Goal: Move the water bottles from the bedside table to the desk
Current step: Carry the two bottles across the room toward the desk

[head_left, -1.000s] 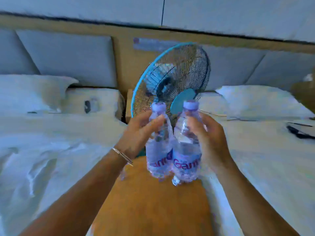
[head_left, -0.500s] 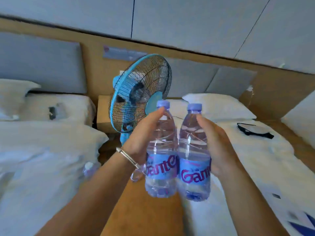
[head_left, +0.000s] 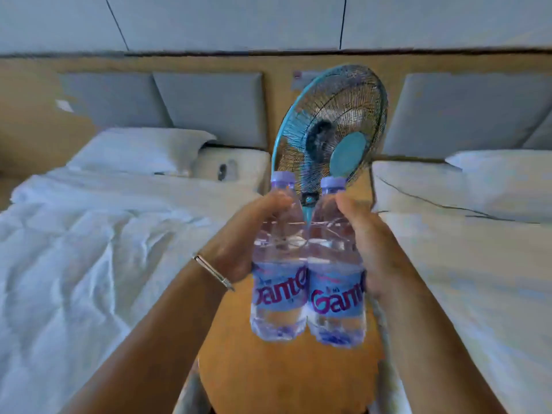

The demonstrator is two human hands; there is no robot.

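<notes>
Two clear water bottles with lilac caps and blue labels hang upright in the air, side by side and touching. My left hand (head_left: 239, 237) grips the left bottle (head_left: 279, 282) around its upper body. The right bottle (head_left: 336, 294) is held the same way by my right hand (head_left: 370, 243). Both bottles float above the wooden floor strip (head_left: 268, 372) between two beds. The bedside table is mostly hidden behind the bottles and the fan, and no desk is in view.
A blue standing fan (head_left: 328, 130) stands just behind the bottles. A white bed with a rumpled duvet (head_left: 89, 249) fills the left, and another white bed (head_left: 478, 264) the right. Grey headboard panels (head_left: 209, 109) line the wooden wall.
The view has swung left, so the fan now sits up and to the right and both beds show evenly. The bottles stay gripped in my hands, level and lower in the view.
</notes>
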